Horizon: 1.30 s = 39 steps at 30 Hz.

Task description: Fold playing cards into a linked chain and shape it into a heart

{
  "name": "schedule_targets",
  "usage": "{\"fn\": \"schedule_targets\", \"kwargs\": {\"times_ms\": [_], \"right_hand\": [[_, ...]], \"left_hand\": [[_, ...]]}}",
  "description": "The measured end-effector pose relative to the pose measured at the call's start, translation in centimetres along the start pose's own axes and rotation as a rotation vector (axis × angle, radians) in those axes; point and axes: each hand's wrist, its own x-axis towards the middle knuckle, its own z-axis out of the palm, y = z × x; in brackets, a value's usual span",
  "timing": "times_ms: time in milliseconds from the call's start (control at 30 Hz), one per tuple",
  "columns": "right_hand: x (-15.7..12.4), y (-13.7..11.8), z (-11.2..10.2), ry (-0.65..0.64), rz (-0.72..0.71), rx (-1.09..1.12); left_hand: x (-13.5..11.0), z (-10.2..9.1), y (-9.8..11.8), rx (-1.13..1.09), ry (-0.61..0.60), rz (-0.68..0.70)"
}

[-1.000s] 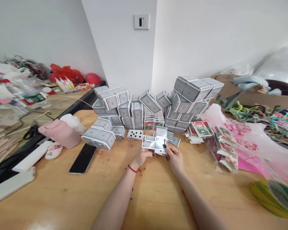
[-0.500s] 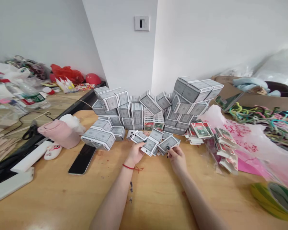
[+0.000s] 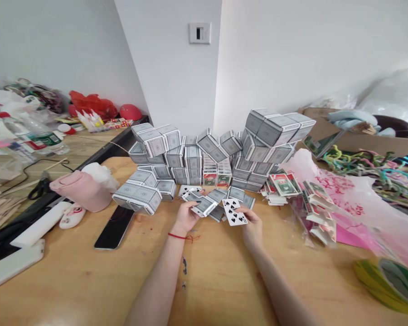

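Note:
My left hand (image 3: 186,218), with a red string at the wrist, is closed on a grey-backed folded playing card (image 3: 204,207). Between the fingers of my right hand (image 3: 252,226) is a playing card (image 3: 235,212), its spade face turned toward me. Loose grey-backed cards (image 3: 218,195) lie on the table just beyond both hands, partly hidden by what I hold. Behind them stand stacked blocks folded from cards (image 3: 193,159), and two red and green card boxes (image 3: 210,179) sit among these.
A black phone (image 3: 114,229) and a pink pouch-like thing (image 3: 83,190) lie on the left. More card boxes (image 3: 283,184), some crushed, a pink-printed plastic bag (image 3: 340,183) and a roll of yellow-green tape (image 3: 377,283) are on the right. A wall (image 3: 177,68) rises behind.
The card in my right hand has turned from its grey back to its spade face. My left hand has moved slightly left and tilted its folded card.

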Motion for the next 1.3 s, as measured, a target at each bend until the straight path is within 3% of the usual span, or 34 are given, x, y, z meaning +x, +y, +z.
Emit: {"fn": "schedule_targets", "kwargs": {"times_ms": [233, 433, 700, 833, 1000, 1300], "right_hand": [[-0.1, -0.1, 0.2, -0.07, 0.061, 0.014], [-0.3, 0.2, 0.0, -0.159, 0.021, 0.031], [-0.3, 0.2, 0.1, -0.186, 0.114, 0.209], [-0.1, 0.0, 0.3, -0.154, 0.158, 0.209], [0.1, -1.0, 0.3, -0.223, 0.28, 0.401], [-0.1, 0.4, 0.2, -0.298, 0.312, 0.208]], "left_hand": [[-0.1, 0.0, -0.3, 0.105, -0.04, 0.011], [-0.2, 0.0, -0.7, 0.225, -0.054, 0.009], [-0.4, 0.6, -1.3, 0.278, -0.049, -0.093], [-0.4, 0.7, -1.1, 0.268, -0.061, -0.022], [-0.3, 0.9, -0.5, 0.233, 0.007, 0.104], [-0.8, 1.5, -0.4, 0.275, 0.026, 0.144]]}}
